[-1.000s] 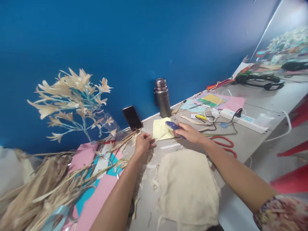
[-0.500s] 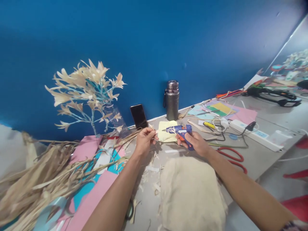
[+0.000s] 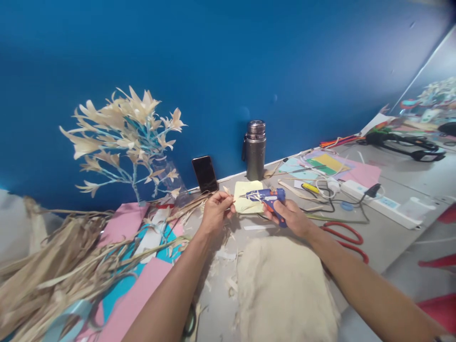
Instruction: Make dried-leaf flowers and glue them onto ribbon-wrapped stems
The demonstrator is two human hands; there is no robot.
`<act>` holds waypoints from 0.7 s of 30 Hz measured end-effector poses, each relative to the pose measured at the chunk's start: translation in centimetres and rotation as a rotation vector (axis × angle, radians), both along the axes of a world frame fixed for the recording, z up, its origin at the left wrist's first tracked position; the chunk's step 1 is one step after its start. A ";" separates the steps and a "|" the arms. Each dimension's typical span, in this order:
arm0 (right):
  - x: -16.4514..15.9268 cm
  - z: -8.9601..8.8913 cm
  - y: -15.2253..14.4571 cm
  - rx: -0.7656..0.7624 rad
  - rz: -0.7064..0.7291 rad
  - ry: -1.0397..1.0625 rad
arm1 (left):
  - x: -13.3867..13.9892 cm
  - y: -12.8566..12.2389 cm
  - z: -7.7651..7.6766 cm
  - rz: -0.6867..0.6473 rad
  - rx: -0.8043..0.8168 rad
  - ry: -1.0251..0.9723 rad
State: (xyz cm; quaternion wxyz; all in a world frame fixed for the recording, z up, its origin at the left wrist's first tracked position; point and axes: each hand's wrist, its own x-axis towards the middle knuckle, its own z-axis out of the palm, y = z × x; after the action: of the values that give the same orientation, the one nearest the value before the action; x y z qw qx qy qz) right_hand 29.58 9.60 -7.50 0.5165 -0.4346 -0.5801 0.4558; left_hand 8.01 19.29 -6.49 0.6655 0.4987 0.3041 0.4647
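My right hand [image 3: 285, 214] is wrapped round the grip of a blue glue gun [image 3: 265, 195], its nozzle pointing left. Just left of the nozzle tip, my left hand [image 3: 219, 209] pinches a small pale piece [image 3: 227, 191] that looks like dried husk; its exact shape is mostly hidden by the fingers. A yellow paper sheet [image 3: 245, 205] lies on the table under the gun's nozzle. Closer to me, a folded cream cloth [image 3: 285, 289] rests between my forearms, with husk scraps [image 3: 231, 282] along its left side.
Husk flowers on blue stems [image 3: 133, 142] stand at left above dried husks [image 3: 64, 251] and coloured paper. A phone [image 3: 205, 174] and a thermos [image 3: 255, 152] stand by the blue wall. To the right are red-handled scissors [image 3: 344, 232], a yellow cutter [image 3: 309, 187], cables and a power strip [image 3: 381, 204].
The view has shifted slightly. Both hands stay close together; the small pale piece shows more above my left fingertips, and the glue gun remains in my right hand.
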 end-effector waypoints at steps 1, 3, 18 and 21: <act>0.0 0.0 -0.1 0.002 -0.008 -0.006 | 0.0 0.0 0.0 0.000 -0.002 -0.006; 0.0 0.2 -0.2 0.012 -0.020 -0.009 | 0.0 0.0 0.0 0.004 -0.003 -0.016; -0.2 0.3 -0.2 -0.006 -0.023 -0.112 | 0.0 -0.2 0.0 -0.011 -0.022 -0.023; -0.3 0.5 -0.2 -0.021 -0.047 -0.132 | -0.1 -0.3 0.1 -0.018 -0.026 -0.025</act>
State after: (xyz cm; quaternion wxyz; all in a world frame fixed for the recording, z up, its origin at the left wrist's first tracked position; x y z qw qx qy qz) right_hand 29.25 9.41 -6.98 0.4830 -0.4829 -0.5976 0.4200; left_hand 7.96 19.01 -6.41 0.6797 0.4869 0.2973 0.4611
